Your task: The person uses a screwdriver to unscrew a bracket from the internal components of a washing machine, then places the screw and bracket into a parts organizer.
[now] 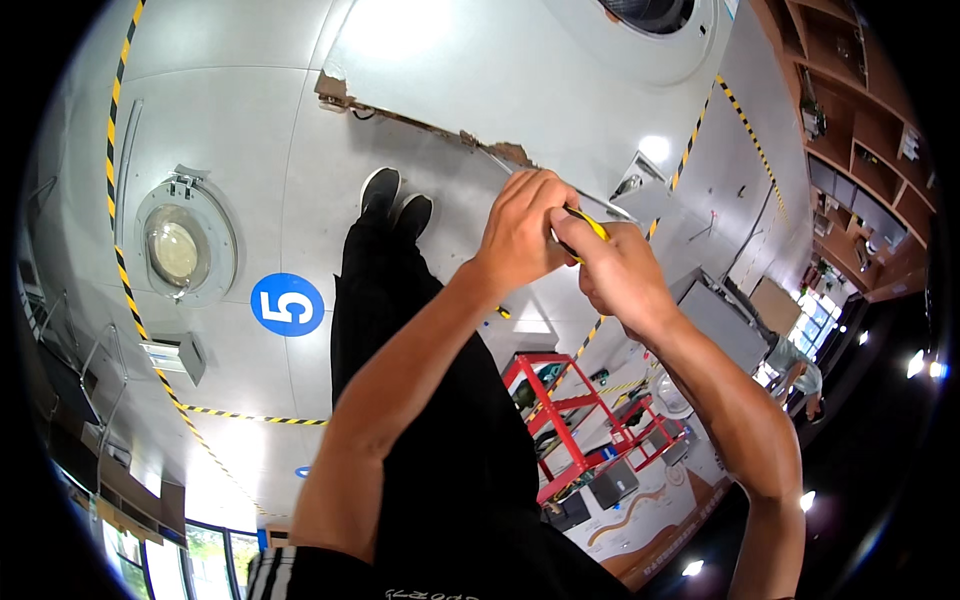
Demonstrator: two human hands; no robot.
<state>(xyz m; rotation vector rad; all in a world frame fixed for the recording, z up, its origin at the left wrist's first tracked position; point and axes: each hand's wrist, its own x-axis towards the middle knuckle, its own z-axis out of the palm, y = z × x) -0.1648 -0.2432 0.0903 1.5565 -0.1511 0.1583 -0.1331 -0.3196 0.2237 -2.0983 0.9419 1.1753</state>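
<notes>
My right hand (625, 275) is closed around a yellow-and-black handle (590, 224), which looks like a screwdriver's. Right beside it, my left hand (525, 225) has its fingers curled at the lower edge of a white front-loading washing machine (480, 90). What those left fingers grip, if anything, is hidden behind the hand. Brown, rusty-looking damage (510, 153) runs along the machine's near edge, with a dark cable loop below its left corner. A triangular opening (640, 180) shows in the panel to the right of my hands.
A round washing machine door (222, 245) lies on the floor at left, with a grey box-shaped part (178, 358) below it. A red tool cart (575, 402) stands at lower right. Yellow-and-black tape (118, 180) marks the floor. Another person (800, 375) is at far right.
</notes>
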